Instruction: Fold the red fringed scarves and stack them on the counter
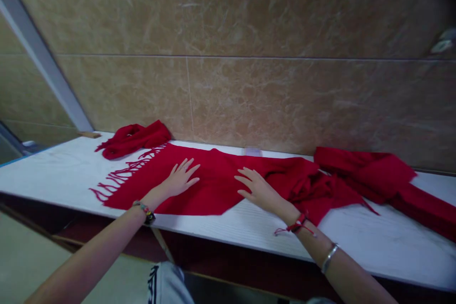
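A red scarf with a fringed left end lies spread along the white tabletop. Its left half is flat, while the part to the right is bunched in loose folds. My left hand is over the flat part near the fringe, palm down with fingers spread. Over the middle of the scarf is my right hand, also palm down, its fingers stretched out toward the left. Neither hand grasps the cloth; whether the palms press on it I cannot tell.
A crumpled red scarf lies at the back left, near a small wooden block. More red cloth is heaped at the right. The white table stands against a tan tiled wall; a small clear item rests at its back edge.
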The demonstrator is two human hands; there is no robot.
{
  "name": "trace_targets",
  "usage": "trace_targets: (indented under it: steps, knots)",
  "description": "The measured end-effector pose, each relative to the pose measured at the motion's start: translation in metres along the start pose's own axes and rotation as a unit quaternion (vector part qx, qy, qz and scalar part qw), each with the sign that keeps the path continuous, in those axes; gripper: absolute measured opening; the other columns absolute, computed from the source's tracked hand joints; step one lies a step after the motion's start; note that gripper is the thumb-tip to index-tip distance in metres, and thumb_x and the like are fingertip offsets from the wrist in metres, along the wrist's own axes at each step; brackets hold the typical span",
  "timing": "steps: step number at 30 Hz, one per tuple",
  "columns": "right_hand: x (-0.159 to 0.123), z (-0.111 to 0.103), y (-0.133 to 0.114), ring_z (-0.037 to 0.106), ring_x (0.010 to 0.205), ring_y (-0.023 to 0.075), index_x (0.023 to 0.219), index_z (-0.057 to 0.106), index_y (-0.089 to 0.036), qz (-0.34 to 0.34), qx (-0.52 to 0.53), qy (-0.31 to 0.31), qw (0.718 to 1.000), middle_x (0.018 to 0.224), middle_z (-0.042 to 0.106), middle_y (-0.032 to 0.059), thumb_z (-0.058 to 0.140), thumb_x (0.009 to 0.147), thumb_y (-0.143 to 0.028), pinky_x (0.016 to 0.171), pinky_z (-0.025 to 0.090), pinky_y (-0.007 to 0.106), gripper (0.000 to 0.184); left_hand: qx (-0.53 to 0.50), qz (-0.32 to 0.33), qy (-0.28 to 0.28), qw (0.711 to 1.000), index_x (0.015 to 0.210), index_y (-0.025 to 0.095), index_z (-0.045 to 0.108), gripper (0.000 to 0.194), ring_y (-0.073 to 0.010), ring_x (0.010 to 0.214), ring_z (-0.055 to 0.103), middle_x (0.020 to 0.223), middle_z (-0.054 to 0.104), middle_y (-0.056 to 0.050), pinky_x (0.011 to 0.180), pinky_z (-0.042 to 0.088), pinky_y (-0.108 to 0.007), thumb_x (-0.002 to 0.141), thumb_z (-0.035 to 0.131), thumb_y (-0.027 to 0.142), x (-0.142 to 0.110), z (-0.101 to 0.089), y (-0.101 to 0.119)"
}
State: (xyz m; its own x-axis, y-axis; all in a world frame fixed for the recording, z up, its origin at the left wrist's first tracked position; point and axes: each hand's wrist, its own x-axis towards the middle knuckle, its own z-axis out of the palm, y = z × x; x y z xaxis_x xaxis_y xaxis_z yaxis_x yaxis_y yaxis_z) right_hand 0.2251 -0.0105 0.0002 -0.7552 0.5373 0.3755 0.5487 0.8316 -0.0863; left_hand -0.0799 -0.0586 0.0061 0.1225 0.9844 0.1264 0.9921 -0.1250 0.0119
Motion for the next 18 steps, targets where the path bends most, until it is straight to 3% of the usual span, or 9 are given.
trace_targets:
  steps: [4, 8, 11, 13, 15, 18]
  knots:
    - [-0.059, -0.032, 0.045, 0.041, 0.114, 0.0262, 0.118, 0.052, -0.016, 0.052, -0.082, 0.022, 0.995, 0.119, 0.051, 0.0138, 0.048, 0.081, -0.033, 0.098, 0.029, 0.048, 0.040, -0.040, 0.123, -0.003, 0.992, 0.136, 0.026, 0.025, 0.056, -0.0253, 0.133, 0.010, 0.146, 0.015, -0.007, 0.105, 0.017, -0.044, 0.087, 0.026, 0.053, 0.026, 0.010, 0.064]
    - [-0.116, -0.043, 0.060, 0.030, 0.122, 0.0313, 0.129, 0.039, -0.020, 0.084, -0.120, 0.005, 0.989, 0.130, 0.040, 0.0132, 0.055, 0.075, -0.039, 0.098, 0.023, 0.054, 0.060, -0.046, 0.208, -0.035, 0.976, 0.136, 0.028, 0.024, 0.056, -0.0236, 0.133, 0.011, 0.145, 0.017, -0.004, 0.105, 0.016, -0.043, 0.086, 0.025, 0.054, 0.043, 0.027, 0.098]
    - [-0.140, -0.033, 0.057, 0.012, 0.129, 0.0342, 0.134, 0.028, -0.020, 0.171, -0.135, 0.058, 0.974, 0.141, 0.021, 0.0137, 0.055, 0.073, -0.034, 0.098, 0.023, 0.054, 0.069, -0.044, 0.226, -0.052, 0.972, 0.136, 0.028, 0.024, 0.056, -0.0222, 0.131, 0.017, 0.144, 0.022, -0.004, 0.105, 0.016, -0.043, 0.086, 0.023, 0.055, 0.050, 0.037, 0.100]
    - [-0.146, -0.026, 0.058, 0.016, 0.128, 0.0322, 0.137, 0.019, -0.015, 0.236, -0.120, 0.084, 0.961, 0.141, 0.017, 0.0174, 0.052, 0.072, -0.023, 0.096, 0.029, 0.049, 0.073, -0.045, 0.229, -0.049, 0.971, 0.136, 0.028, 0.023, 0.056, -0.0214, 0.131, 0.019, 0.143, 0.023, -0.003, 0.105, 0.017, -0.042, 0.086, 0.024, 0.055, 0.054, 0.041, 0.094]
    - [-0.148, -0.025, 0.063, 0.032, 0.121, 0.0273, 0.136, 0.020, -0.013, 0.265, -0.099, 0.060, 0.957, 0.133, 0.031, 0.0185, 0.046, 0.070, -0.011, 0.092, 0.036, 0.041, 0.071, -0.045, 0.229, -0.046, 0.971, 0.136, 0.029, 0.023, 0.056, -0.0210, 0.131, 0.020, 0.143, 0.023, -0.002, 0.105, 0.017, -0.042, 0.086, 0.025, 0.054, 0.056, 0.043, 0.084]
    - [-0.151, -0.043, 0.083, 0.051, 0.096, 0.0209, 0.122, 0.045, -0.015, 0.259, -0.102, -0.015, 0.960, 0.103, 0.054, 0.0123, 0.036, 0.069, 0.000, 0.084, 0.042, 0.033, 0.057, -0.043, 0.215, -0.044, 0.975, 0.135, 0.030, 0.024, 0.055, -0.0212, 0.130, 0.021, 0.143, 0.024, -0.001, 0.105, 0.018, -0.042, 0.086, 0.027, 0.054, 0.055, 0.043, 0.065]
